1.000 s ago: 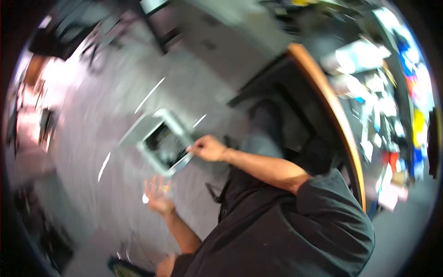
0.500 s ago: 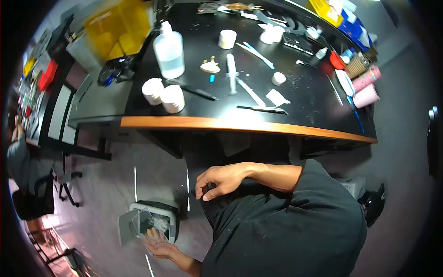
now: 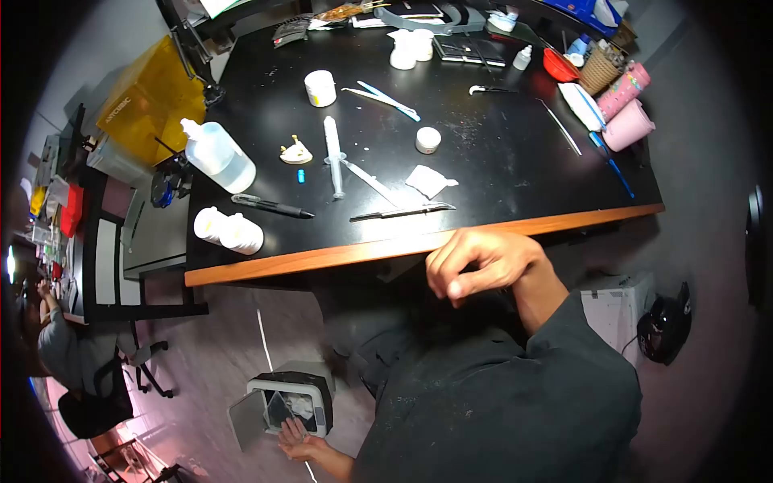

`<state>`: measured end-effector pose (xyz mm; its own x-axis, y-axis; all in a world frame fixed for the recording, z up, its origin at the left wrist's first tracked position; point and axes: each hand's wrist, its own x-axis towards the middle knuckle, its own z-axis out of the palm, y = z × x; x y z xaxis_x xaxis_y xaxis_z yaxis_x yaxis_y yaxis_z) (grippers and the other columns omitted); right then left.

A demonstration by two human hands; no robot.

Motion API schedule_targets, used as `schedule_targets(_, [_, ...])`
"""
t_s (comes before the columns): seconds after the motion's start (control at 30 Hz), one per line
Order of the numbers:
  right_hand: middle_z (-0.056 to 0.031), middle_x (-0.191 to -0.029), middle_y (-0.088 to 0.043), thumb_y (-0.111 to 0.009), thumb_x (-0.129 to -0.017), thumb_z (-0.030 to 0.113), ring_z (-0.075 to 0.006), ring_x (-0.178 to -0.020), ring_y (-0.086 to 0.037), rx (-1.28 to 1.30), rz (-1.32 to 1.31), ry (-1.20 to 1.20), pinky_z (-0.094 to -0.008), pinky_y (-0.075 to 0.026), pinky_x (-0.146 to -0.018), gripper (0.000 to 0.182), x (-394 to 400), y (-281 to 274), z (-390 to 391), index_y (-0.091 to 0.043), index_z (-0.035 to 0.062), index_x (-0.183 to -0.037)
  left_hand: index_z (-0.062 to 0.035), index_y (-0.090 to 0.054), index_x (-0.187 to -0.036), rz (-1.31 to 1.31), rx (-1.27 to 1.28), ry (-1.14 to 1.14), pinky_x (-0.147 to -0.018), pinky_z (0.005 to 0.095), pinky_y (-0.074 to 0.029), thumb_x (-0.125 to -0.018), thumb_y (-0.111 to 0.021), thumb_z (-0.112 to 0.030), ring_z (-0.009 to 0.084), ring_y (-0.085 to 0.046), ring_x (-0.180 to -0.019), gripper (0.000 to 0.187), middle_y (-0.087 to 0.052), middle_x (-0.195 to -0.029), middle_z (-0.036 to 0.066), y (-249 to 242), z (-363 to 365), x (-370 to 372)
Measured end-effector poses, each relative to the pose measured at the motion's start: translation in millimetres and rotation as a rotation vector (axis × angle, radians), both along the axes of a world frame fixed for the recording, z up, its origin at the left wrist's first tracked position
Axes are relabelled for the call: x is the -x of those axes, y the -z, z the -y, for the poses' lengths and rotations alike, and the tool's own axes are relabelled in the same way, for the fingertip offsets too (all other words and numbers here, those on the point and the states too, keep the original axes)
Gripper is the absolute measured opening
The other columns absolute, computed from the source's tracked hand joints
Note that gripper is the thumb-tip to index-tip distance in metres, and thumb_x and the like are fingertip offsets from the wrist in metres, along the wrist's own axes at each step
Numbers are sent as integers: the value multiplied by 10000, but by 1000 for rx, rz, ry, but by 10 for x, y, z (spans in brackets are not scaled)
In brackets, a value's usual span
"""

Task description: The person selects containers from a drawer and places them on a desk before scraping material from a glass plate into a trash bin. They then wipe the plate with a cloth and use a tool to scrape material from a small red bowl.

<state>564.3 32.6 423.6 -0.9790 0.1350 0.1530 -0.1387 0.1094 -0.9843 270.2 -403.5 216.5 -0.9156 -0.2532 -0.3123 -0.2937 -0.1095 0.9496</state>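
Observation:
My left hand (image 3: 304, 441) is low at the left, palm up with fingers spread, at the front of an open bin (image 3: 328, 406). A clear, thin sheet-like piece (image 3: 279, 407) shows just above its fingertips, overlapping the opening. Crumpled white waste (image 3: 299, 404) lies inside. My right hand (image 3: 483, 262) hovers by the table's wooden front edge (image 3: 346, 256), its fingers loosely curled and the thumb alongside; nothing shows in it. Nearest to it on the table are a scalpel-like metal tool (image 3: 403, 212) and a crumpled white tissue (image 3: 429, 182).
On the black table stand a clear squeeze bottle (image 3: 221, 158), white jars (image 3: 241, 234), a syringe (image 3: 333, 157), a black pen (image 3: 272, 206), a dental model (image 3: 296, 150) and tweezers (image 3: 385, 100). Pink cups (image 3: 628, 126) stand at the right. Another person (image 3: 72, 346) sits at the far left.
My right hand has moved up and right to the table edge, its fingers more curled. My left hand stays by the bin. The whole view has shifted and turned.

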Motion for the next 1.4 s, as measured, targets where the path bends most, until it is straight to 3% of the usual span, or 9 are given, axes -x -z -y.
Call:
schedule_targets(0.07, [-120, -845, -694, -648, -980, 187, -211, -790, -659, 39, -47, 109, -337, -505, -733, 255, -97, -34, -84, -701, -28, -853, 173, -311, -1425, 54, -54, -44, -991, 524, -552, -1045, -331, -366, 470, -604, -1184, 660, -533, -1344, 354, 84, 6, 67])
schedule_targets(0.23, [-151, -836, -681, -692, -955, 203, -224, -742, -657, 84, -235, 401, -340, -520, -692, 256, -209, -10, -189, -706, -40, -875, 102, -221, -1515, 112, -201, -92, -1062, 548, -469, -1057, -332, -403, 475, -507, -1307, 690, -419, -1482, 323, 155, -2, 122])
schedule_targets(0.37, [-122, -841, -658, -663, -939, 69, -171, -757, -624, -105, 48, 724, -295, -490, -690, 152, -158, 71, -152, -676, -49, -844, 63, -205, -1547, 127, -221, -67, -1073, 548, -440, -1058, -331, -432, 467, -460, -1354, 708, -352, -1538, 310, 216, 23, 112])
schedule_targets(0.5, [-111, -813, -621, -653, -925, 39, -154, -737, -589, -104, 73, 693, -282, -462, -678, 128, -95, 21, -100, -648, -52, -834, 71, -306, -1488, 115, -214, -86, -990, 558, -503, -1008, -466, -419, 479, -520, -1291, 705, -442, -1469, 317, 293, 70, 72])
schedule_targets(0.87, [-60, -752, -567, -647, -977, 105, -96, -615, -509, -143, 94, 677, -227, -402, -564, 167, -118, 87, -75, -651, -30, -879, 100, -291, -1482, 139, -237, -182, -930, 591, -546, -1051, -383, -324, 490, -584, -1205, 612, -482, -1405, 343, 136, -93, -113])
schedule_targets(1.07, [-32, -705, -537, -621, -997, 99, -60, -584, -445, -92, 116, 686, -201, -330, -537, 161, -213, 141, -80, -643, -26, -897, 84, -316, -1469, 151, -277, -247, -862, 591, -580, -1038, -432, -350, 483, -592, -1190, 622, -501, -1384, 337, 142, -164, -151])
schedule_targets(1.17, [-1, -699, -527, -600, -1025, 147, -30, -552, -417, -107, 91, 639, -179, -262, -460, 175, -233, 200, -108, -627, 11, -918, 88, -266, -1503, 169, -277, -237, -947, 594, -531, -1043, -400, -365, 487, -537, -1251, 659, -472, -1415, 336, 150, -205, -183])
schedule_targets(1.3, [2, -702, -530, -599, -1025, 131, -26, -546, -416, -111, 124, 693, -178, -265, -461, 158, -302, 273, -151, -624, 10, -926, 56, -324, -1475, 164, -339, -268, -821, 567, -602, -1031, -446, -376, 470, -610, -1160, 631, -528, -1366, 301, 329, -209, -180])
schedule_targets(1.4, [10, -697, -523, -602, -1024, 125, -23, -533, -407, -132, 98, 697, -174, -267, -470, 157, -260, 276, -142, -616, 7, -921, 46, -338, -1468, 182, -331, -267, -818, 570, -601, -1027, -450, -373, 472, -617, -1145, 618, -543, -1350, 298, 357, -247, -172])
